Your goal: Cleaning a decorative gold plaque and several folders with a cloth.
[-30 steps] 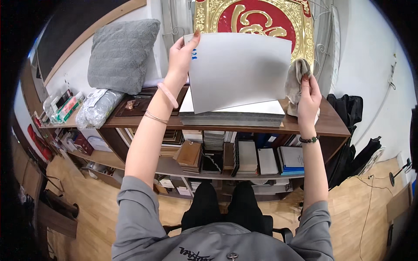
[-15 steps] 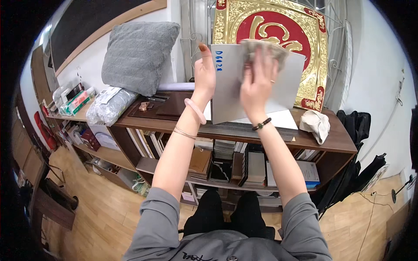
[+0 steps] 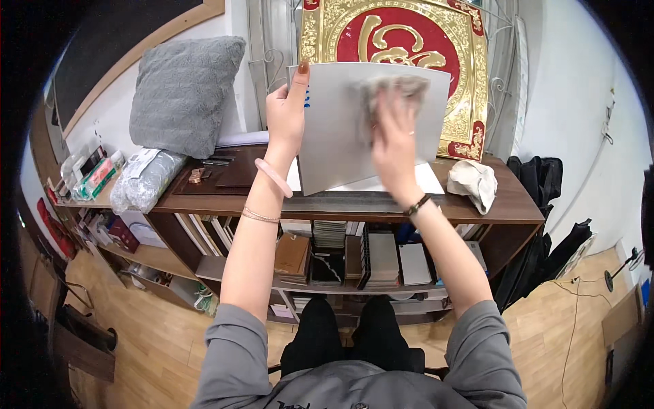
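At the bottom of the frame the person is sitting in a grey top, dark trousers showing between the raised forearms. Just beyond the knees, a dark wooden shelf unit (image 3: 340,204) is running across the middle, its lower shelves packed with upright books and sample tiles (image 3: 354,255).

Above the shelf top, near the centre, the left hand (image 3: 286,119) is holding a grey panel (image 3: 334,136) upright by its left edge, the thumb lying along the front of the edge and the other fingers hidden behind it. A pink bangle and thin bracelets are sitting on that wrist. The right hand (image 3: 392,140) is pressing a crumpled cloth (image 3: 395,92) flat against the panel's face, upper centre; the cloth is blurring, and the fingers are bunched on it. The panel's lower edge is hanging just above a stack of pale sheets (image 3: 422,180) lying on the shelf top.

To the right on the shelf top a beige rag (image 3: 475,183) is lying by itself. At the left a plastic-wrapped bundle (image 3: 139,180) is resting, with a grey cushion (image 3: 184,92) leaning against the wall behind it. Farthest back, top centre, a red and gold framed plaque (image 3: 456,48) is standing behind the panel.
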The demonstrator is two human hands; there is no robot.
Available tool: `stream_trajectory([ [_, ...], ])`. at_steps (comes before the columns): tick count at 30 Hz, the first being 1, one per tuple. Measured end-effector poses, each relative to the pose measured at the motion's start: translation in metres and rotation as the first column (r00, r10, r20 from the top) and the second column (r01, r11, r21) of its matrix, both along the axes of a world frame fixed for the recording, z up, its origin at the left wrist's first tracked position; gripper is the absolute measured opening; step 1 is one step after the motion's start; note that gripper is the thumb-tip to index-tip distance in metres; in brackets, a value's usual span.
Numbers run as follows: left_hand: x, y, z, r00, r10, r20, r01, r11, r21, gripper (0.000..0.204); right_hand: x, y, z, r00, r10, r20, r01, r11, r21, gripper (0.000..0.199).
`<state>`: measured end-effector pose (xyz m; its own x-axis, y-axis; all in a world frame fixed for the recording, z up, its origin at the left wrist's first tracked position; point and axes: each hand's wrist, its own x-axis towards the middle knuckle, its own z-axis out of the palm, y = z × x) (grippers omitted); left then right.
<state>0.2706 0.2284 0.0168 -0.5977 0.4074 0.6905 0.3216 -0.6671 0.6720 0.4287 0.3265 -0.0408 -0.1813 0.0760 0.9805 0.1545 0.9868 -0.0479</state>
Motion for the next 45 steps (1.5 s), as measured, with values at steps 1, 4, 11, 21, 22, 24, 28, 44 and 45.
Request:
stream_trajectory([
  [1,-0.011,0.003,-0.003,0.999,0.028,-0.024,-0.027,1.0,0.01,0.054,-0.003,-0.015,-0.016,0.986,-0.002,0.165,-0.014,0.995,0.096,0.059],
  [4,-0.001,0.0,-0.003,0.999,0.033,-0.031,-0.032,0.999,0.03,0.053,0.019,-0.01,-0.012,0.942,-0.106,0.318,0.02,0.964,0.264,0.061],
  [11,0.023,-0.008,0.006,0.997,-0.073,0.026,0.072,0.997,0.025,0.052,0.034,0.057,0.009,0.973,-0.131,-0.193,0.084,0.969,-0.233,0.06],
  [21,0.002,-0.004,-0.002,0.999,-0.037,-0.032,0.036,0.999,-0.039,0.052,0.013,-0.022,-0.029,0.97,-0.062,0.236,0.032,0.991,0.127,0.064],
  [22,0.004,-0.006,-0.002,0.999,-0.051,-0.02,0.049,0.996,-0.07,0.051,0.02,-0.011,-0.025,0.99,-0.059,0.127,0.061,0.998,-0.014,0.063],
  [24,0.008,-0.005,-0.002,0.999,-0.034,-0.025,0.033,0.999,-0.037,0.051,0.035,0.02,-0.017,0.996,-0.089,0.015,0.088,0.927,-0.364,0.062],
  [28,0.011,0.003,-0.002,0.999,-0.045,-0.003,0.045,0.998,0.032,0.053,0.008,0.003,-0.015,0.968,-0.253,0.002,0.213,0.813,-0.542,0.062],
  [44,0.015,0.005,-0.001,0.993,-0.114,0.034,0.113,0.992,0.048,0.052,0.035,0.082,-0.003,0.964,-0.037,-0.263,-0.209,0.506,-0.837,0.079],
  [45,0.011,0.006,-0.004,0.995,-0.1,0.024,0.099,0.994,0.036,0.051,0.032,0.067,-0.002,0.981,-0.071,-0.182,-0.115,0.547,-0.829,0.078],
])
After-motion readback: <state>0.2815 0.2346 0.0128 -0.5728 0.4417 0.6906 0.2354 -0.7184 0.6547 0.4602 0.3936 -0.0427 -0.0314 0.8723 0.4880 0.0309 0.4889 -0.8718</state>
